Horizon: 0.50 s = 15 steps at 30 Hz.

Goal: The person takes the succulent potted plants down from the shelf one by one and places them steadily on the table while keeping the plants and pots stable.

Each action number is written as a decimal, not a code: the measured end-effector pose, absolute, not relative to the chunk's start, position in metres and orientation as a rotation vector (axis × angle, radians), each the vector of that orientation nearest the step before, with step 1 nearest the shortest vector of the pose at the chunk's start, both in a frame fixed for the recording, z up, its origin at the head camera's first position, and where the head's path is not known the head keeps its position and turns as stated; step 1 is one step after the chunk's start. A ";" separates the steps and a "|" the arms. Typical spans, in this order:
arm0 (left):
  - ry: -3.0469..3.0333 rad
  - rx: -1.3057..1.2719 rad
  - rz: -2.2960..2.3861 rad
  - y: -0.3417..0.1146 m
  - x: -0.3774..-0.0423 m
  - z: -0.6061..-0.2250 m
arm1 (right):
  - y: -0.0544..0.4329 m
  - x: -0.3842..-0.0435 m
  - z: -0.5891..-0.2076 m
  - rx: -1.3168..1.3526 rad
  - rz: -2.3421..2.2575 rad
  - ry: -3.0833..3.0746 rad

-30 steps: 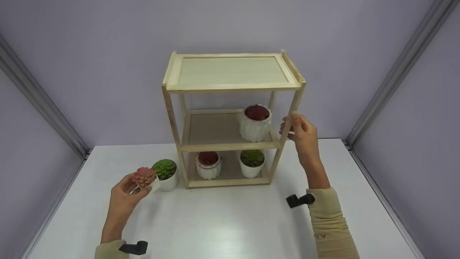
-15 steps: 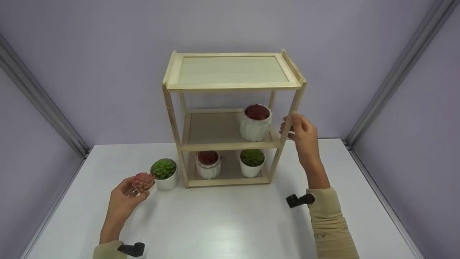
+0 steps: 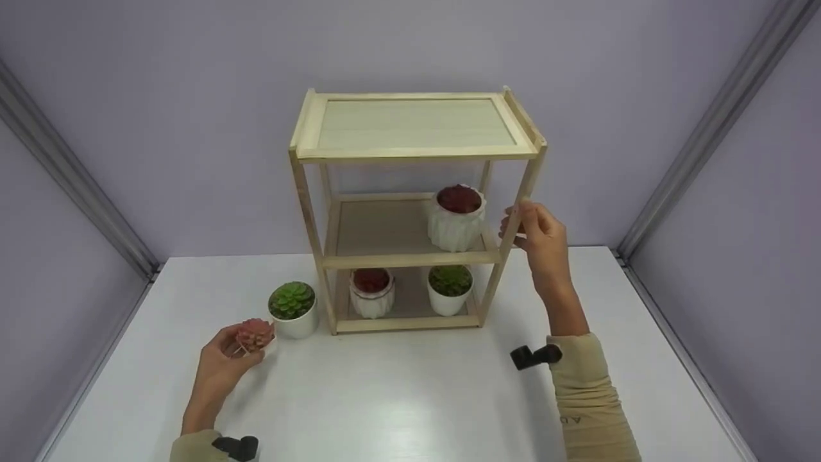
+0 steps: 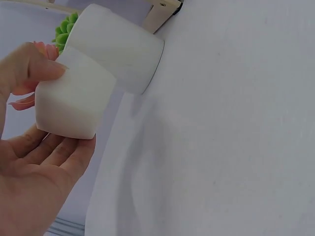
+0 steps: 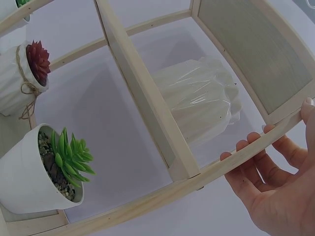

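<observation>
In the head view my left hand [image 3: 221,364] holds a small pink potted succulent [image 3: 254,335] low over the table. The left wrist view shows its white pot [image 4: 74,96] between my thumb and fingers. Right beside it is a green succulent in a round white pot [image 3: 293,310]. My right hand [image 3: 544,244] grips the front right post of a wooden shelf rack [image 3: 410,261], fingers curled round the wood [image 5: 266,140]. On the middle shelf stands a red succulent in a ribbed white pot [image 3: 457,219]; its plant is hidden in the right wrist view.
On the bottom shelf are a red succulent in a white pot tied with twine [image 5: 19,81] and a green succulent in a plain white pot [image 5: 42,169]. The rack stands on a white table [image 3: 385,398] near the back wall. Grey walls rise on both sides.
My left hand has lowered the pink potted succulent toward the table, just left of the green one. The right hand keeps its grip on the post.
</observation>
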<state>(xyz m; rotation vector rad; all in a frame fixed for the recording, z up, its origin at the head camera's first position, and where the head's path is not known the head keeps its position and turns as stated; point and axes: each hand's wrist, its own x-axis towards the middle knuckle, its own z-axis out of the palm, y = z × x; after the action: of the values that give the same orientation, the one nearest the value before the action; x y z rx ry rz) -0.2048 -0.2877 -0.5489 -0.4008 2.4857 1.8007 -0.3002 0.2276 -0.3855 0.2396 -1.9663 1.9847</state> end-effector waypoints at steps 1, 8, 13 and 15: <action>2.479 -0.406 1.796 -0.288 -0.205 -0.550 | 0.228 -0.300 -0.386 0.242 1.985 -1.965; 2.462 -0.429 1.747 -0.291 -0.210 -0.556 | 0.228 -0.302 -0.387 0.229 1.974 -1.980; 2.434 -0.435 1.769 -0.294 -0.211 -0.562 | 0.228 -0.302 -0.387 0.225 1.966 -1.987; 2.431 -0.432 1.773 -0.294 -0.211 -0.565 | 0.228 -0.302 -0.387 0.224 1.971 -1.977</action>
<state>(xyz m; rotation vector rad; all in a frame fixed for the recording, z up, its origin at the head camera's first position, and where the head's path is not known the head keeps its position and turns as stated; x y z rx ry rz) -0.2115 -0.2944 -0.5651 -0.4315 2.4311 1.7726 -0.3018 0.2280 -0.3873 0.2236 -1.9773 1.9709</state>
